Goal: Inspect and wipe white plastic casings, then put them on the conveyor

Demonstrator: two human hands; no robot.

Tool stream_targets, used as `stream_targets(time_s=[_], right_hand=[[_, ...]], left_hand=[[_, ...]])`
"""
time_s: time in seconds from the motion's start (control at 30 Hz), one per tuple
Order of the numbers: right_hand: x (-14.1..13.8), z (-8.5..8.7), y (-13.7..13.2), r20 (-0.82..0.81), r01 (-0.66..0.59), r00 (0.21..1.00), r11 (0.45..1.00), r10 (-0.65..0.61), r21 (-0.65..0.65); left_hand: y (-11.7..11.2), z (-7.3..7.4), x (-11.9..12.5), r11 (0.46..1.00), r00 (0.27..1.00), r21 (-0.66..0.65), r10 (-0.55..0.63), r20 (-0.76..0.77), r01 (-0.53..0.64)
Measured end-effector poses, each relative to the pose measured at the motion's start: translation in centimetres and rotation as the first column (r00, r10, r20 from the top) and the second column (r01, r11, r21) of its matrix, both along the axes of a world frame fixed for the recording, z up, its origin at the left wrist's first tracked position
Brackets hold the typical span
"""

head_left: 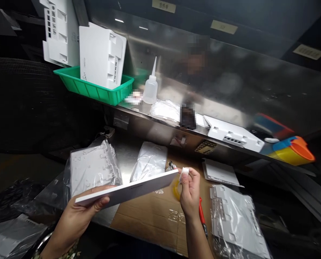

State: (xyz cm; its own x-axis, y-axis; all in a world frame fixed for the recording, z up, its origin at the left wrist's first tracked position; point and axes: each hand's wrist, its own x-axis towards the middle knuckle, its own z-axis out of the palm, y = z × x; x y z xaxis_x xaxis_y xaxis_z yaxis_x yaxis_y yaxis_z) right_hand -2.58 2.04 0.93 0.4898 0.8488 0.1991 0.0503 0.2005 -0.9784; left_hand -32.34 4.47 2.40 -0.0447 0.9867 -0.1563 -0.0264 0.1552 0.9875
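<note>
My left hand (81, 216) is closed round the left end of a flat white plastic cover (133, 189), thumb on the near face and fingers behind. The cover is tilted, its long thin edge facing up, with small dark lettering on the near face. At its right end is my right hand (190, 194), pinching a small folded white wipe (184, 173) close to the corner; whether the wipe touches the cover I cannot tell. Partly hidden behind my right hand lies a yellow ring-shaped thing (176, 190). A red-handled tool (202, 212) lies beside my right wrist.
Cardboard (149, 219) covers part of the metal bench. Bagged white covers (89, 169) stand left, more bagged covers (236, 219) right, and clear bags (151, 158) behind. On the shelf are a green bin (95, 91), a nozzle bottle (150, 90), a white cover (233, 135) and a yellow-orange container (292, 151).
</note>
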Motion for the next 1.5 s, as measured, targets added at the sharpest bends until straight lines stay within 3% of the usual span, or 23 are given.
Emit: stream_targets(time_s=[0.1, 0.23, 0.3, 0.43, 0.7, 0.9, 1.0, 1.03, 1.1, 1.13, 1.2, 1.23, 1.3, 1.4, 1.5], right_hand=[[0.6, 1.2, 0.1, -0.003, 0.030, 1.000, 0.999, -0.030, 0.009], [-0.1, 2.4, 0.4, -0.290, -0.153, 0.949, 0.986, 0.127, -0.068], [-0.9, 2.6, 0.5, -0.393, -0.195, 0.906, 0.979, 0.155, -0.063], [-2.3, 2.7, 0.4, -0.410, -0.150, 0.904, 0.988, 0.124, -0.031], [-3.6, 3.1, -0.9, -0.371, -0.148, 0.920, 0.989, 0.129, -0.024], [-3.7, 2.8, -0.9, -0.390, -0.066, 0.920, 0.996, 0.041, -0.052], [-3.6, 2.8, -1.1, -0.403, -0.025, 0.915, 1.000, 0.016, -0.018], [-3.6, 2.9, -1.2, -0.405, -0.009, 0.914, 1.000, 0.008, -0.002], [-3.6, 2.9, -1.6, -0.400, 0.028, 0.916, 0.999, -0.009, 0.040], [-3.5, 2.9, -1.8, -0.385, 0.040, 0.923, 0.997, -0.011, 0.067], [-3.3, 2.8, -2.2, -0.320, 0.039, 0.947, 0.992, 0.000, 0.117], [-3.2, 2.7, -2.4, -0.279, 0.030, 0.960, 0.991, 0.008, 0.132], [-2.8, 2.4, -2.7, -0.217, 0.013, 0.976, 0.990, 0.018, 0.142], [-1.8, 1.9, -2.8, -0.217, -0.003, 0.976, 0.993, 0.028, 0.116], [-0.4, 1.6, -2.6, -0.233, -0.043, 0.970, 0.995, 0.064, 0.094]], left_hand=[[-0.5, 1.4, 0.9, 0.993, 0.995, 0.103, -0.041, -0.089, 0.050], [-0.6, 2.4, 1.4, 0.975, 0.990, 0.179, -0.115, -0.081, 0.128], [-0.4, 2.0, 1.0, 0.957, 0.983, 0.238, -0.143, -0.114, 0.167], [0.0, 0.9, -0.1, 0.898, 0.968, 0.378, -0.165, -0.188, 0.226], [0.0, 0.3, -0.9, 0.827, 0.983, 0.532, -0.129, -0.132, 0.180], [0.3, 0.1, -0.8, 0.859, 0.981, 0.477, -0.193, -0.032, 0.184], [0.2, 1.3, 1.1, 0.948, 0.977, 0.317, -0.097, 0.191, 0.032], [0.2, 1.8, 1.8, 0.975, 0.949, 0.206, 0.013, 0.315, -0.082], [0.4, 2.6, 3.0, 0.955, 0.815, -0.103, 0.291, 0.501, -0.278], [0.5, 2.8, 3.3, 0.917, 0.737, -0.277, 0.397, 0.548, -0.287], [1.0, 2.9, 3.3, 0.845, 0.629, -0.523, 0.467, 0.622, -0.111], [1.2, 2.8, 3.2, 0.824, 0.582, -0.567, 0.456, 0.673, 0.010], [1.7, 2.5, 2.8, 0.823, 0.474, -0.534, 0.399, 0.785, 0.192], [2.3, 2.9, 2.6, 0.845, 0.322, -0.456, 0.365, 0.873, 0.278], [2.7, 4.2, 3.0, 0.797, 0.320, -0.455, 0.344, 0.883, 0.398]])
